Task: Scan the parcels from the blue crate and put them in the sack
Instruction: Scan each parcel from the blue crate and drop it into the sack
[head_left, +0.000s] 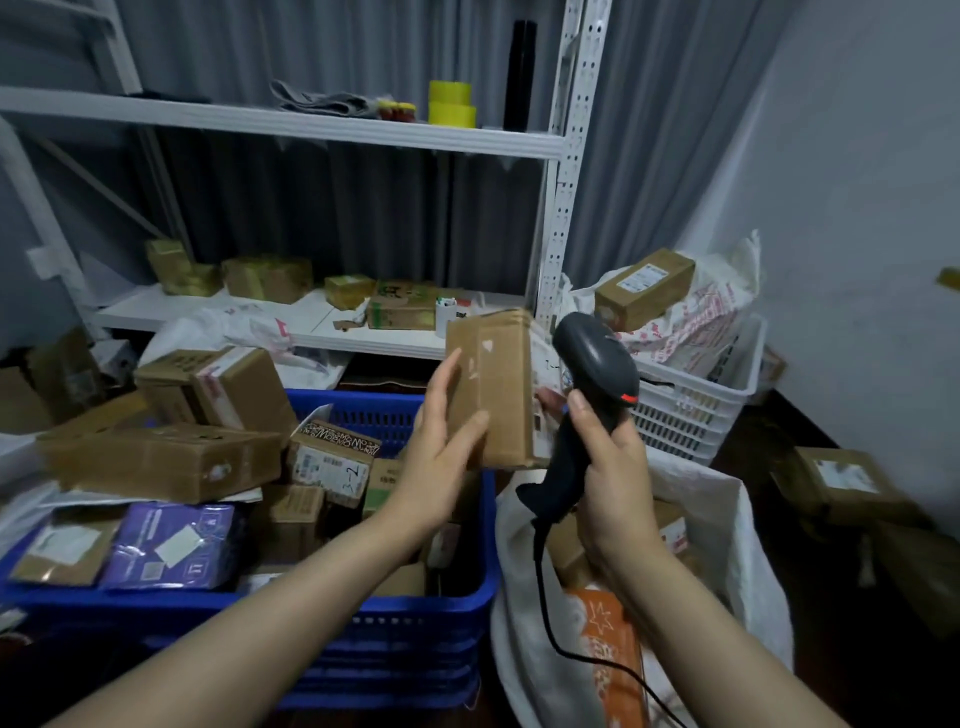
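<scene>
The left hand (441, 457) holds a box (493, 384) standing tall over the crate (415, 623), and just to its right the right hand (605, 467) grips the scanner (597, 364), aimed at the box's side, with the sack (727, 519) right below.

A white metal shelving rack (322, 130) stands against grey pleated curtains (337, 213) that cover the back of the room. Its perforated upright (569, 182) rises at the right end, carrying an upper shelf (156, 110) and a lower shelf (311, 318). A plain pale wall (857, 182) closes the right side. The floor (763, 437) at its foot is dark wood. The light is dim and cool
</scene>
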